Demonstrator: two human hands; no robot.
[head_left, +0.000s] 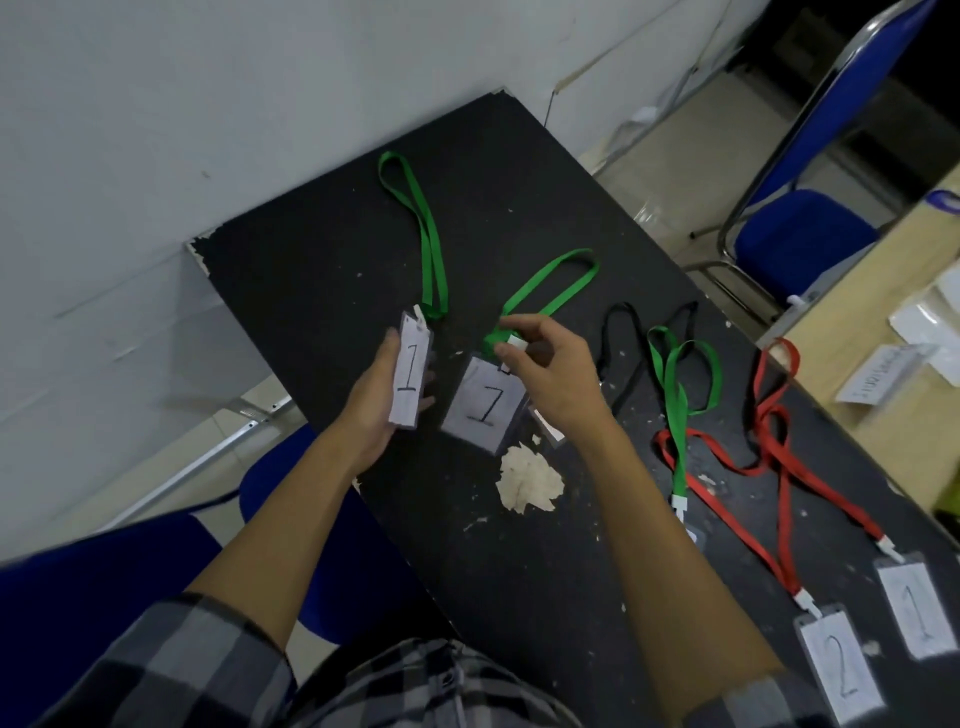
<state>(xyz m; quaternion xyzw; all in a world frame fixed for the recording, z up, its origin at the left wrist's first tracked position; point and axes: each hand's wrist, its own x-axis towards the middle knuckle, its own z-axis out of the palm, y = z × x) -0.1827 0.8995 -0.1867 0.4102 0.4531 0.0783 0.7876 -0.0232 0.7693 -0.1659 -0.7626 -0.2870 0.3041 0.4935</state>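
The left hand (382, 395) grasps a badge holder marked 1 (410, 379) over the desk's (311, 270) left edge. Its green lanyard (426, 228) trails toward the far corner. Just beside it a second badge holder (485, 408) lies flat on the desk. The right hand (556, 374) pinches its white clip (516, 341) between thumb and forefinger. Red lanyards (779, 457) lie toward the right edge.

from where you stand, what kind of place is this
Probably an office or registration room: the left hand holds a numbered badge, the right hand pinches a green lanyard, over a black table; a blue chair stands beyond.
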